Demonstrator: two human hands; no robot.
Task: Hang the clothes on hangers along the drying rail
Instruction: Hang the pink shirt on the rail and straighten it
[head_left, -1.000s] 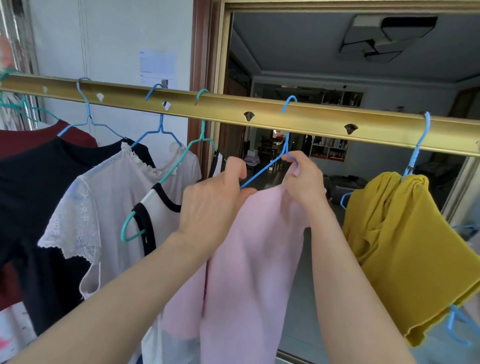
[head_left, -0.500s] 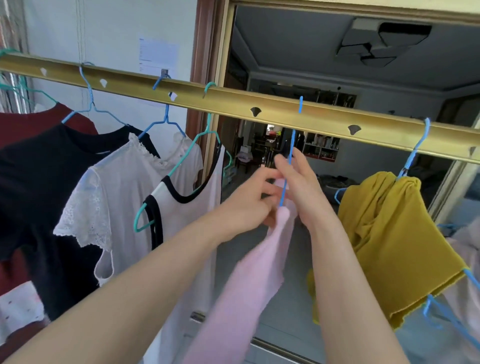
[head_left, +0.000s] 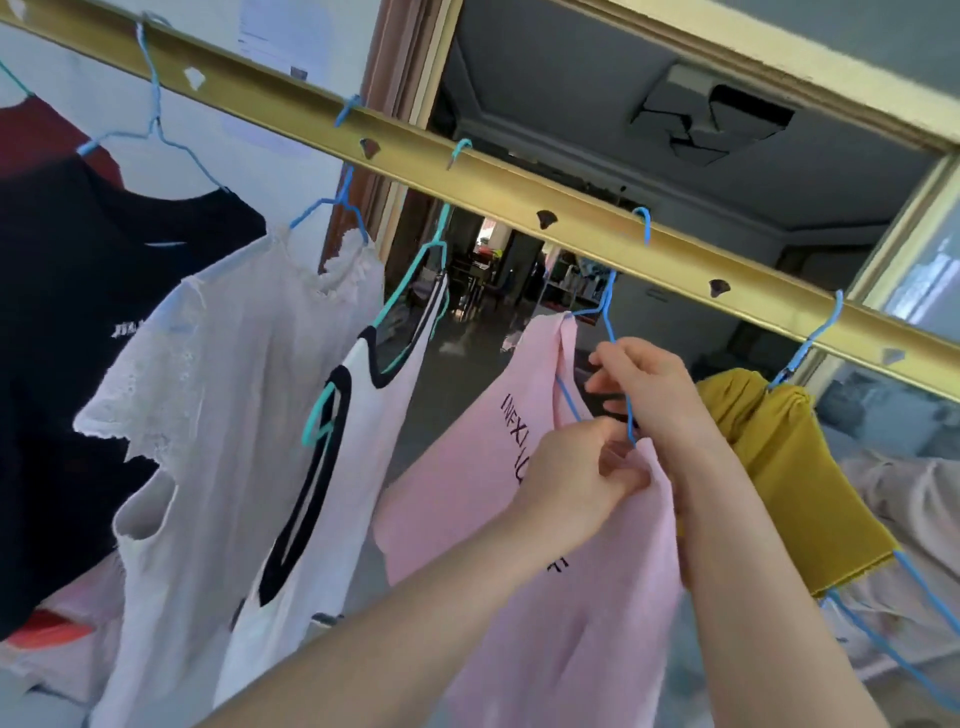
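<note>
Together both hands (head_left: 623, 431) grip pink shirt (head_left: 467, 467) — blue hanger (head_left: 608, 306).

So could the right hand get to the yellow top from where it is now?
Probably yes: the yellow top hangs just right of the right hand, nothing between, though that hand is busy pinching the blue hanger.

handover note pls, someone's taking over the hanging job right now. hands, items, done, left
Left hand: pinching the pink shirt near its collar.
Right hand: on the blue hanger, whose hook is already over the gold rail.
Done: black shirt, white lace top, black-trimmed white top and yellow garment hang on the rail.
Left: seat the pink shirt squarely on its hanger, let go.
</note>
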